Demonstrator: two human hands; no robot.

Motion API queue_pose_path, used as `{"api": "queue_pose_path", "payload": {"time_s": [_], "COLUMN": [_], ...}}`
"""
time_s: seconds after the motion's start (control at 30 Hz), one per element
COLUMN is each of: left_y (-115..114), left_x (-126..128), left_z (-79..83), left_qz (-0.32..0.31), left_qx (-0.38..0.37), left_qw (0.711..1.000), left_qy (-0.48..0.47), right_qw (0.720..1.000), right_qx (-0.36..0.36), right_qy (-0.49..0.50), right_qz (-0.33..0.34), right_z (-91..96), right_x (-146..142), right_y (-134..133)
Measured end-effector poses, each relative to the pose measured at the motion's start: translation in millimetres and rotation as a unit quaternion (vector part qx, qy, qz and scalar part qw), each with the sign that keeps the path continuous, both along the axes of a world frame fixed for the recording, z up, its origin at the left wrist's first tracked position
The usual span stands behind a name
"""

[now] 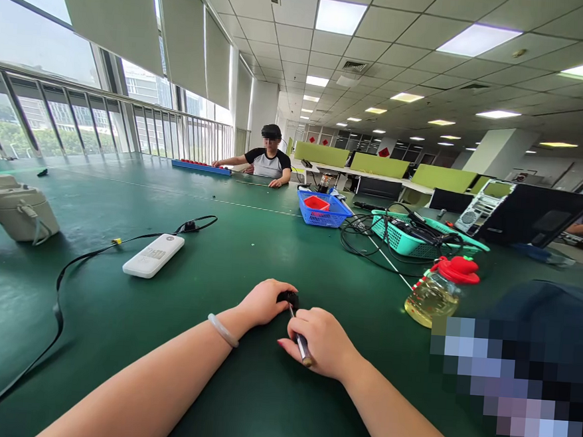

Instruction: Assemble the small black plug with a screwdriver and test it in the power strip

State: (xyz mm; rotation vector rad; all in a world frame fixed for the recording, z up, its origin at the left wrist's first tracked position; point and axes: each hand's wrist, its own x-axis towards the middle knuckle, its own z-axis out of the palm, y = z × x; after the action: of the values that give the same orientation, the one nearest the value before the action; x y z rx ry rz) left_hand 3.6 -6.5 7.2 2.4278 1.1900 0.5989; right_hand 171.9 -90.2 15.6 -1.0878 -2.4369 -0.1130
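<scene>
My left hand (264, 301) is closed over a small black object (288, 298) that rests on the green table (115, 313). A pale bangle sits on that wrist. My right hand (321, 342) grips a thin metal tool with a dark shaft (299, 337); its tip points into the black object. The two hands nearly touch at the middle of the table's near side.
A white power bank (153, 255) with a black cable (62, 282) lies to the left. A red-capped bottle of yellow liquid (439, 292) lies on its side at right. Farther back are blue (322, 211) and teal (410, 237) baskets and a beige device (20, 209). Another person (268, 160) sits at the far end.
</scene>
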Motion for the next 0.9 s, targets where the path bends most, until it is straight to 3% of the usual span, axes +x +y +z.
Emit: {"api": "queue_pose_path", "payload": {"time_s": [0.2,0.43,0.9], "left_y": [-1.1,-2.0,-2.4], "left_x": [-0.3,-0.6,-0.2], "left_z": [1.4,2.8,1.1], "left_qz": [-0.014,-0.003,0.01], "left_qx": [0.017,0.007,0.004], "left_qw": [1.0,1.0,1.0], "left_qy": [0.005,0.011,0.001], "right_qw": [0.997,0.994,0.998], "right_qx": [-0.01,0.005,-0.049], "right_qy": [0.075,0.111,0.032], "right_qz": [-0.007,-0.012,0.019], "right_z": [9.8,8.8,5.0], "right_x": [10.5,12.0,7.6], "right_y": [1.5,2.0,2.1]}}
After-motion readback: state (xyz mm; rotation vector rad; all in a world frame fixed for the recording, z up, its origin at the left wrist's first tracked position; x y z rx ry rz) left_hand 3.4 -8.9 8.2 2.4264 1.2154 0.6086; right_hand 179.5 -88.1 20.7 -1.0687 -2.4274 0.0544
